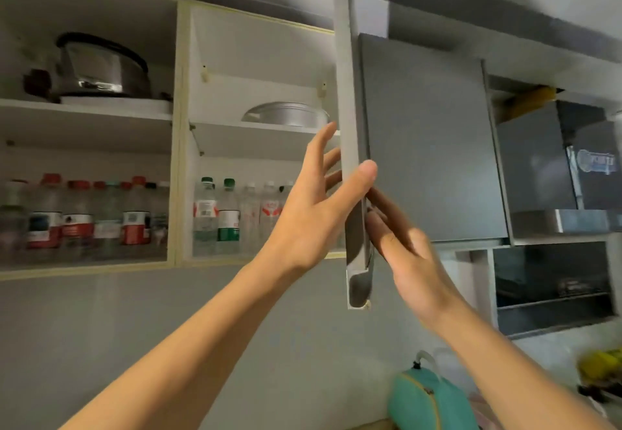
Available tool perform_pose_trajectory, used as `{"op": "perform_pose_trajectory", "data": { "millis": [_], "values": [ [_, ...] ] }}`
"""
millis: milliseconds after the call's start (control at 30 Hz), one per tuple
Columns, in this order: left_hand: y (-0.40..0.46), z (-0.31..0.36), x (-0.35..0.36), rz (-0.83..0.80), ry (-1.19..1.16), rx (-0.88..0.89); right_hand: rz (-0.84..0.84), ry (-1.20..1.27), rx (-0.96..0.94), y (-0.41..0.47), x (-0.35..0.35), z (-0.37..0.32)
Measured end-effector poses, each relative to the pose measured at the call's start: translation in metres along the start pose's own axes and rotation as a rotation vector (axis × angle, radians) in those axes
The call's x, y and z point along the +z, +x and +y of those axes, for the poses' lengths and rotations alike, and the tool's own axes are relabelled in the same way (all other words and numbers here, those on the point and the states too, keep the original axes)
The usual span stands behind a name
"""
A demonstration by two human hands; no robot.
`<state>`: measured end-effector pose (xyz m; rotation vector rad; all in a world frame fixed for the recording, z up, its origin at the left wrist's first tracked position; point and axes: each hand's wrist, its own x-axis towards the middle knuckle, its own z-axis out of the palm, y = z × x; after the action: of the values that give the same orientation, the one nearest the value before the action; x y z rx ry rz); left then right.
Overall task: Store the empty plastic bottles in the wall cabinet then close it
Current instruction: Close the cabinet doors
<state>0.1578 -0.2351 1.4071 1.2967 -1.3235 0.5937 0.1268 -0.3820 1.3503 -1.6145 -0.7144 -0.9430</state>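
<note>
1. My left hand [313, 207] is on the edge of the open cabinet door [350, 147]; the thumb lies over the front edge and the straight fingers reach past it on the inner side, so the door edge sits pinched between thumb and fingers.
2. My right hand [407, 254] is flat, fingers straight, with the fingertips touching the outer face of the same door low down. It holds nothing.
3. The door stands swung out towards me, seen edge-on, with its handle groove at the bottom end.
4. The wall cabinet [180, 133] is open, showing two compartments side by side.
5. The plastic bottles [235, 214] stand upright on the bottom shelf of the right compartment, with green and white caps. More bottles with red caps [84, 221] crowd the bottom shelf of the left compartment.
6. On the upper shelves sit a metal pot [101, 66] on the left and a metal lid [286, 115] on the right.
7. A teal bag [427, 399] lies low on the right.
</note>
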Motion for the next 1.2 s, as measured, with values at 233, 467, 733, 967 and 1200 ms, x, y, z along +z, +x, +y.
{"op": "perform_pose_trajectory", "data": {
  "millis": [233,467,733,967,1200],
  "values": [
    [-0.019,-0.038,-0.109,0.106,0.339,0.084,0.060,-0.258,-0.012,0.024,0.096,0.058],
    [-0.022,-0.093,-0.184,0.299,0.449,-0.080,0.034,-0.610,-0.088,0.064,0.146,0.126],
    [-0.009,-0.151,-0.226,0.451,0.542,-0.166,-0.066,-0.851,-0.193,0.120,0.151,0.182],
    [0.008,-0.208,-0.256,0.586,0.682,-0.297,-0.127,-1.020,-0.328,0.156,0.155,0.221],
    [0.021,-0.240,-0.271,0.597,0.699,-0.406,-0.128,-1.056,-0.399,0.172,0.158,0.251]
  ]
}}
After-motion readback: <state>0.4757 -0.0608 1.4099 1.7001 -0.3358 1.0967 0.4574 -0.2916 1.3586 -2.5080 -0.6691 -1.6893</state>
